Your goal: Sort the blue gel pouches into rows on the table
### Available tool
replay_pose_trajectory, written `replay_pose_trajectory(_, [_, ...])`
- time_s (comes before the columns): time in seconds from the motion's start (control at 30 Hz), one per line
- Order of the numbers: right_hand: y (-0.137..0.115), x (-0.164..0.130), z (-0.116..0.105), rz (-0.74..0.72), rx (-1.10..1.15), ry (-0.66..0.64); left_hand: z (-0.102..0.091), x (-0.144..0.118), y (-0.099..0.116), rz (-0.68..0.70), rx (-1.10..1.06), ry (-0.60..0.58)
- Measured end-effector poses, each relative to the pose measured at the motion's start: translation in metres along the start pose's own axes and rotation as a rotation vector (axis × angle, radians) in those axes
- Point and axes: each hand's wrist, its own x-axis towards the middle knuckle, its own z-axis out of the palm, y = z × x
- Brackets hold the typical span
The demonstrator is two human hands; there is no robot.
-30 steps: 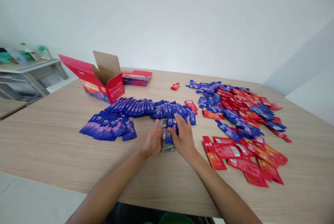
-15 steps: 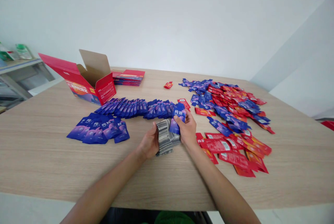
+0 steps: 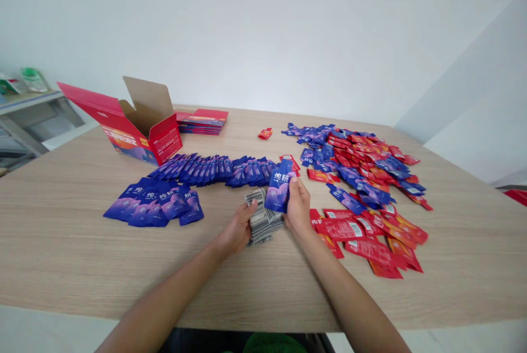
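— Cardboard is showing inside the red box [image 3: 140, 133], which is lying open at the far left of the surface [image 3: 82, 254]; are contents being shown?

— None can be made out. A stack of sachets [image 3: 261, 221] is being gripped by the left hand [image 3: 239, 228], and a blue sachet [image 3: 279, 191] is being pinched by the right hand [image 3: 297, 206], fingers clamped, just above the stack.

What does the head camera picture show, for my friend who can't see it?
Two bare hands, left hand and right hand, hold a bunch of packets on edge over a wooden table, the front blue packet lifted. Blue packets lie in rows; a red-and-blue pile sits right, an open red box far left.
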Motion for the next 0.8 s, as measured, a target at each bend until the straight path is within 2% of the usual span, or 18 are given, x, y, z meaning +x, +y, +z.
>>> replay_pose_trajectory(0.1, [0.004,0.000,-0.002,-0.046,-0.053,-0.043,0.003,-0.002,0.001,0.034,-0.004,-0.010])
replay_pose_trajectory(0.23, [-0.006,-0.008,-0.004,-0.232,-0.319,-0.190,0.007,-0.002,-0.003,0.107,-0.080,-0.026])
replay_pose_trajectory(0.3, [-0.013,-0.016,-0.004,-0.379,-0.467,-0.196,0.010,-0.002,-0.004,0.120,-0.136,-0.008])
replay_pose_trajectory(0.4, [-0.016,-0.028,-0.002,-0.654,-0.710,-0.231,0.011,-0.002,0.000,0.055,-0.233,0.030])
replay_pose_trajectory(0.53, [-0.006,-0.038,0.004,-0.935,-0.971,-0.490,0.010,-0.006,0.017,0.036,-0.332,0.038])
replay_pose_trajectory(0.63, [-0.003,-0.036,0.005,-1.009,-0.977,-0.581,0.009,-0.008,0.025,-0.002,-0.373,0.064])
replay_pose_trajectory(0.8, [-0.019,-0.023,-0.003,-1.099,-0.932,-0.756,0.008,-0.010,0.028,-0.013,-0.396,0.087])
